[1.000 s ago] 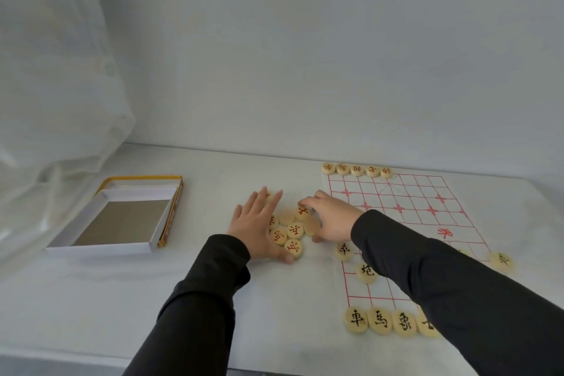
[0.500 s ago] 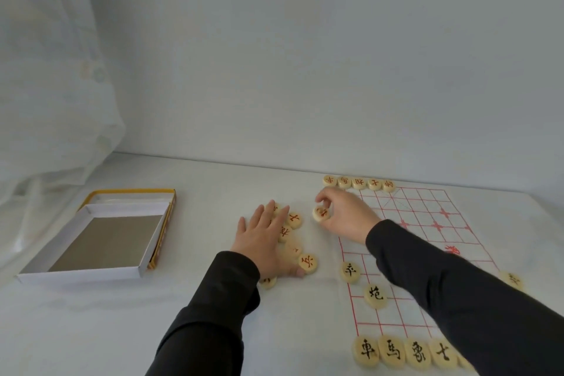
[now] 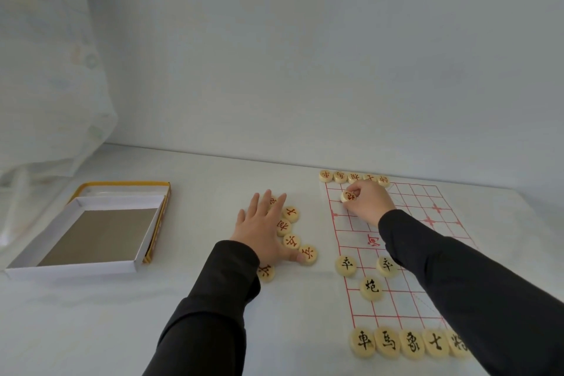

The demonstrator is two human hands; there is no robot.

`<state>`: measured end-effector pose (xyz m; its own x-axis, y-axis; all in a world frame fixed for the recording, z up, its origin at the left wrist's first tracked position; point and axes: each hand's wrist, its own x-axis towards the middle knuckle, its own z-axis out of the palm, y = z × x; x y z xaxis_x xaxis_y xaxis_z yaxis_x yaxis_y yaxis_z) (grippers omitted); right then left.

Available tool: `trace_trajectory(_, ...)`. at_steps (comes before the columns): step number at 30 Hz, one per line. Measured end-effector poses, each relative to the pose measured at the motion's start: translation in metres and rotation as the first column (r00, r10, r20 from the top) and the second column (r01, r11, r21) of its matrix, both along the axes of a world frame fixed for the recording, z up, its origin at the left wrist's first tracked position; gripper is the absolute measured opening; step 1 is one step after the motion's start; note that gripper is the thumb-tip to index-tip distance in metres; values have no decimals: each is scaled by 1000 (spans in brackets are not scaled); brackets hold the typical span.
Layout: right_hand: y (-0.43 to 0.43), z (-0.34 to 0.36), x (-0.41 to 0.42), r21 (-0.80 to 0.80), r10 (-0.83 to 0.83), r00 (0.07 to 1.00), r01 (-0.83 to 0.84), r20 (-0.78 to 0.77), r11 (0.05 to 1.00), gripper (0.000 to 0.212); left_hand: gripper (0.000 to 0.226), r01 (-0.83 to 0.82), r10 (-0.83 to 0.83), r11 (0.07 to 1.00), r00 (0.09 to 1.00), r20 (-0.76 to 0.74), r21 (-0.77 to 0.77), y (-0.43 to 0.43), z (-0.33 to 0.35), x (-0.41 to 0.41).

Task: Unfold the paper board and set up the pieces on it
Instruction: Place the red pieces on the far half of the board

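The paper board (image 3: 406, 256), white with a red grid, lies unfolded at the right. My right hand (image 3: 367, 203) pinches a red-lettered piece (image 3: 348, 196) over the board's far left part, just below a row of red pieces (image 3: 340, 176) on the far edge. Black-lettered pieces stand on the near side: a row (image 3: 387, 342) along the near edge, one piece (image 3: 370, 287) above it, two (image 3: 346, 265) further up. My left hand (image 3: 264, 227) rests flat, fingers spread, on a loose cluster of red pieces (image 3: 291, 241) left of the board.
An open white box (image 3: 76, 265) with a yellow-edged lid under it sits at the left of the white table. A sheer curtain (image 3: 45, 85) hangs at the far left. A plain wall closes off the table's back edge.
My right hand has carried a red piece from the loose cluster up and right onto the board's far left part. My left hand has stayed on the cluster.
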<state>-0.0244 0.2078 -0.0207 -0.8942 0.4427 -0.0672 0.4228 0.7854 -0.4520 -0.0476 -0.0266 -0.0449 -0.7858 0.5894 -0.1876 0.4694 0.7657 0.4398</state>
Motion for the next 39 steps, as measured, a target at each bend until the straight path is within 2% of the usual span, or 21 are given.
trace_trajectory(11,-1,0,2,29,15,999,-16,49,999,40,120,-53,62,995,991,116,-83,-14,13,-4)
trace_trajectory(25,-6,7,4,47,49,995,-54,86,997,50,119,5,16,992,985,172,-124,-28,21,-6)
trace_trajectory(32,-40,17,1,137,275,959,-264,-66,955,40,117,-10,39,986,984,172,-164,-48,24,-14)
trace_trajectory(34,-60,20,-1,126,366,930,-359,-34,925,39,120,-17,52,976,986,157,-218,-50,22,-12)
trace_trajectory(36,-78,22,-2,81,458,887,-461,56,884,47,123,-15,54,967,987,148,-254,-52,19,-8)
trace_trajectory(39,-97,22,-1,-23,539,785,-560,305,828,86,125,7,38,958,988,151,-286,-54,18,-2)
